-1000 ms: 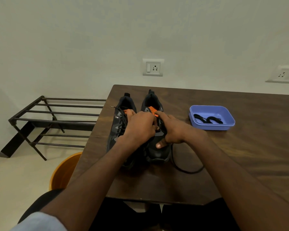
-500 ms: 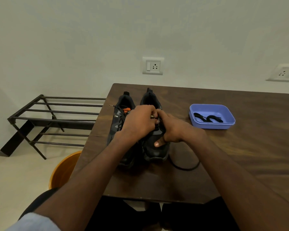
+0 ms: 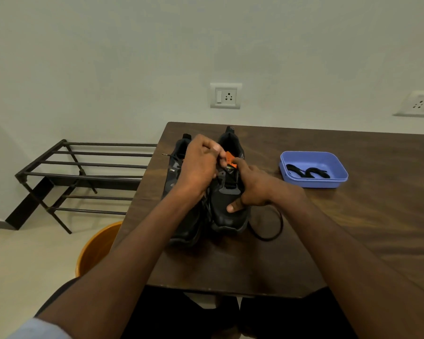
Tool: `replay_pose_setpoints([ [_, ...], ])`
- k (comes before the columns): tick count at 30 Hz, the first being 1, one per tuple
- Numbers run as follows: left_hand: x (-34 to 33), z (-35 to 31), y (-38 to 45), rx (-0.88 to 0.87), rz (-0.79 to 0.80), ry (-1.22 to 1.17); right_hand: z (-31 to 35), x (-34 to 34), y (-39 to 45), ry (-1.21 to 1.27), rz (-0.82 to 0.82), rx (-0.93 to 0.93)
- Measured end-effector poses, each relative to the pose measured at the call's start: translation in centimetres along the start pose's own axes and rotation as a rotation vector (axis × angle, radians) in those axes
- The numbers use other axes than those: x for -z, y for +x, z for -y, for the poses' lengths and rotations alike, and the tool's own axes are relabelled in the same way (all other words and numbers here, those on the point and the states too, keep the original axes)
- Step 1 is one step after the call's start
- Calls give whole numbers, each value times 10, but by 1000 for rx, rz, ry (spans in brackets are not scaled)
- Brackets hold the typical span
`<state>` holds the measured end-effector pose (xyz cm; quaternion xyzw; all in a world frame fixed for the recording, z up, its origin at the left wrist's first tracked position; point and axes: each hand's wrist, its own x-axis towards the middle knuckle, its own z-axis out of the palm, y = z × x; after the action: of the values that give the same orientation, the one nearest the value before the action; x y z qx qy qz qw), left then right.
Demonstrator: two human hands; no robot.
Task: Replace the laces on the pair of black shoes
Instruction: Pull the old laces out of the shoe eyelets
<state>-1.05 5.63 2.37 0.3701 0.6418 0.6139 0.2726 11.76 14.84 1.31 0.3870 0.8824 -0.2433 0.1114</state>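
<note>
Two black shoes stand side by side near the table's left edge, toes toward me. My right hand (image 3: 251,189) grips the right shoe (image 3: 227,204) round its upper, thumb on the toe side. My left hand (image 3: 200,165) hovers over the gap between the shoes, fingers curled and pinching a black lace by the orange tongue tab (image 3: 229,159). The left shoe (image 3: 179,165) is mostly hidden under my left forearm. A loose loop of black lace (image 3: 272,228) lies on the table right of the right shoe.
A blue plastic tray (image 3: 338,167) with black laces (image 3: 307,172) in it sits to the right on the dark wooden table (image 3: 353,228). An orange bucket (image 3: 96,248) stands on the floor by the table's left corner. A metal shoe rack (image 3: 83,177) is against the wall.
My left hand has risen and drawn back toward the shoes' heels, pulling the lace up. The orange tongue tab shows again. My right hand keeps its hold on the right shoe.
</note>
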Motion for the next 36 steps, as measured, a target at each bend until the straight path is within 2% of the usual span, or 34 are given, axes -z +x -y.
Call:
replay_pose_setpoints([
  [2,2,9,4,-135,84,390,0,1,-2,-9,7,4],
  [4,3,20,8,-247,234,807,0,0,-3,-6,9,9],
  [6,3,28,7,-310,305,1046,-1,0,-2,-2,11,9],
  [9,0,26,4,-359,230,1071,0,1,-2,-2,14,8],
  [12,-3,22,7,-333,110,1131,1,0,-2,-2,11,-1],
  [14,-2,22,8,-322,42,1063,0,1,-1,12,12,2],
  [15,-1,19,7,-316,28,927,-1,1,-2,17,10,6],
  [19,1,-9,-1,-147,12,72,-3,1,-2,17,-14,31],
  [21,5,-16,0,-143,-36,-53,-4,1,0,16,-9,23],
  [24,14,-8,7,-213,-1,308,-3,1,0,15,0,15],
  [27,16,11,10,-265,232,767,-2,1,0,8,4,13],
  [29,14,21,9,-291,321,986,-2,1,0,11,10,11],
  [32,11,21,9,-343,310,1052,-2,1,1,22,15,10],
  [36,6,18,8,-344,176,1224,-4,0,1,44,9,14],
])
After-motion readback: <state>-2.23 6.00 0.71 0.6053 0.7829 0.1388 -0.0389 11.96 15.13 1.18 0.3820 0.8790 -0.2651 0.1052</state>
